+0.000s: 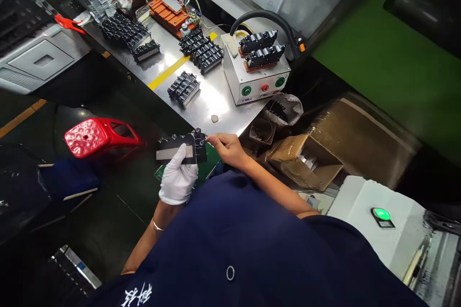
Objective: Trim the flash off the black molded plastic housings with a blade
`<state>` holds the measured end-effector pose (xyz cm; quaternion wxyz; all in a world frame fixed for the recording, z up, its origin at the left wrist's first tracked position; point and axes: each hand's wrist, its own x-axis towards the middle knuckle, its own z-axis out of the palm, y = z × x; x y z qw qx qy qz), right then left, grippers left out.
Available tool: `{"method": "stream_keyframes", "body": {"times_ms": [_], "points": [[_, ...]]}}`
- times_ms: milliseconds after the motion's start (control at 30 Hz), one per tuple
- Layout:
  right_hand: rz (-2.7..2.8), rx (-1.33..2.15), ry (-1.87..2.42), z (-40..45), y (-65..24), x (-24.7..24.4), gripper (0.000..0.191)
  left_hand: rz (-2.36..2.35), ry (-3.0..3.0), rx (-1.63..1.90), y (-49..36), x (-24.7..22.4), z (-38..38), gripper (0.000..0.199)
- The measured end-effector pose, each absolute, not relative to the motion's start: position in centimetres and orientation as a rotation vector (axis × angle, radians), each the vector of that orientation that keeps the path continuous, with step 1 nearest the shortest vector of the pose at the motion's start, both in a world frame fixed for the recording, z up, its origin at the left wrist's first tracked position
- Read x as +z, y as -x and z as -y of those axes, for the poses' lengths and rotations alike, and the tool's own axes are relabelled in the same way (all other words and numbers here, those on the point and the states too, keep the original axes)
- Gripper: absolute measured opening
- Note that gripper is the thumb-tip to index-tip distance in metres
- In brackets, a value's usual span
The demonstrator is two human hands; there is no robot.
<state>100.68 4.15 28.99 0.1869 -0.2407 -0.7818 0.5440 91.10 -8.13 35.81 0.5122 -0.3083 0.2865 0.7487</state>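
Observation:
My left hand (179,178), in a white glove, grips a black moulded plastic part (169,144) in front of my body. The thumb lies across the pale strip on the part's face. My bare right hand (227,148) is closed in a pinch at the part's right end; whatever lies between its fingertips is too small to make out. Beyond my hands, on the metal table (212,100), stands a small group of similar black parts (183,88). A small pale lump (215,118) lies near the table's front edge.
A white control box (252,79) bears two black parts (262,48) on top. An orange fixture (171,14) and more black parts (126,33) occupy the table's back. A red stool (88,136) stands left; an open cardboard box (306,163) and a green-lit machine (360,211) are right.

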Motion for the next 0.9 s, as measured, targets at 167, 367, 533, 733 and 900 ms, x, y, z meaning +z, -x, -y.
{"method": "stream_keyframes", "body": {"times_ms": [167, 367, 533, 733, 900], "points": [[2.164, 1.559, 1.090, -4.4, -99.8, 25.5, 0.061, -0.727, 0.732, 1.903, -90.8, 34.9, 9.8, 0.047], [2.145, 1.598, 1.119, -5.6, -101.0, 25.6, 0.070, -0.833, 0.655, 2.061, -89.9, 36.0, 10.9, 0.038], [2.262, 1.597, 0.543, -4.1, -101.5, 31.9, 0.060, -0.984, 0.658, 1.981, -90.8, 35.5, 10.2, 0.029], [2.369, 1.556, 0.310, -3.7, -102.3, 35.9, 0.054, -1.411, 0.072, 2.084, -91.7, 35.9, 10.8, 0.058], [2.347, 1.658, 0.287, -3.7, -102.3, 36.1, 0.051, -1.595, -0.067, 2.044, -91.5, 35.8, 10.9, 0.070]]}}
